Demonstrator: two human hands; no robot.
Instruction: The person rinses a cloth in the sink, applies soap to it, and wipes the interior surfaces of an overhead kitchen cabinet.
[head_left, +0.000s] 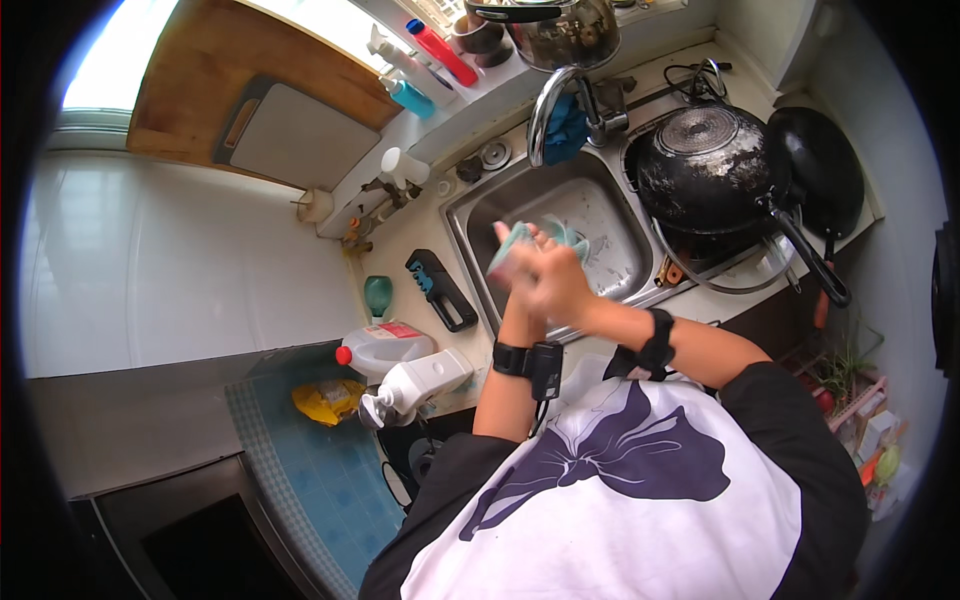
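Over the near left part of the stainless steel sink, my two hands are pressed together around a light green cloth. My left hand is partly hidden behind my right hand, and both are blurred by motion. Part of the cloth shows at the upper left of the hands, and a loose, thin part spreads to the right above the basin. A chrome faucet arches over the back of the sink, beside a blue cloth. Wet marks show on the basin floor.
An upturned black wok lies right of the sink, by a glass lid and a black pan. On the left counter are a black knife sharpener, a jug and a white pump bottle. Bottles line the sill.
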